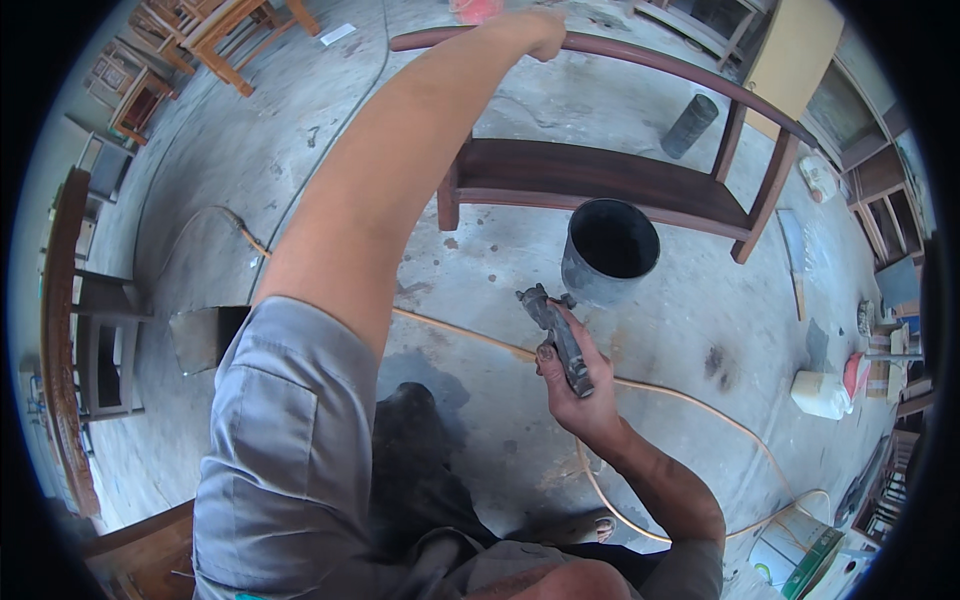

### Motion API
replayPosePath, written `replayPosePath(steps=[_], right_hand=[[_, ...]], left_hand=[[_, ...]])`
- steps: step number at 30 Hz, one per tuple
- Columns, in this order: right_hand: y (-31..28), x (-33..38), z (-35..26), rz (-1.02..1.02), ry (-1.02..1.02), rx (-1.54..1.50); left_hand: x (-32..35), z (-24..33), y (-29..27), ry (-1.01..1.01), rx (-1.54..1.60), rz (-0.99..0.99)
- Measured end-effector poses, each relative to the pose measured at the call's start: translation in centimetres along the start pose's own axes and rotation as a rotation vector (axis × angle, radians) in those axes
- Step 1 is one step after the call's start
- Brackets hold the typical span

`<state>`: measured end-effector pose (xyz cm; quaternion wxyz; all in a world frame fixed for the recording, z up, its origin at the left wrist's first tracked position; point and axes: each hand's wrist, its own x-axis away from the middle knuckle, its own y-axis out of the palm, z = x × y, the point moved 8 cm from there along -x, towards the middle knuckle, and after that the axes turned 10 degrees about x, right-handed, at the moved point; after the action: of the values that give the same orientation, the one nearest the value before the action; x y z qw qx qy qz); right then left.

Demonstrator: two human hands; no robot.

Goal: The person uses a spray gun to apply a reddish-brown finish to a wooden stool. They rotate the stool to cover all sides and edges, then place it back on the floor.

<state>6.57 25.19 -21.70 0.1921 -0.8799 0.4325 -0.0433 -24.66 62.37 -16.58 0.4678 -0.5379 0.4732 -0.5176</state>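
Left hand [540,32] grips the chair [600,170] top rail, far ahead; right hand [575,385], nearer, is closed around the spray gun [555,335], which points toward the chair.

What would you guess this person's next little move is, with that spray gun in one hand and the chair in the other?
Probably raising the spray gun toward the dark chair: the left hand grips its top rail, while the right hand holds the gun low, its cup upright, short of the seat.
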Motion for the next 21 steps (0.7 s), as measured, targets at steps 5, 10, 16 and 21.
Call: replayPosePath(steps=[5,10,16,21], right_hand=[[-4.7,1.0,1.3,0.083,-0.01,0.032],[-11.6,3.8,4.5,0.214,0.074,0.125],[-20.5,3.6,5.9,0.498,0.112,0.166],[-26.4,-2.6,6.6,0.687,0.07,0.174]], left_hand=[[-0.3,-2.5,0.0,-0.065,0.093,0.04],[2.6,0.8,-2.5,0.108,0.151,0.194],[4.3,0.4,-2.7,0.114,0.196,0.209],[6.0,-0.1,-3.0,0.081,0.208,0.217]])
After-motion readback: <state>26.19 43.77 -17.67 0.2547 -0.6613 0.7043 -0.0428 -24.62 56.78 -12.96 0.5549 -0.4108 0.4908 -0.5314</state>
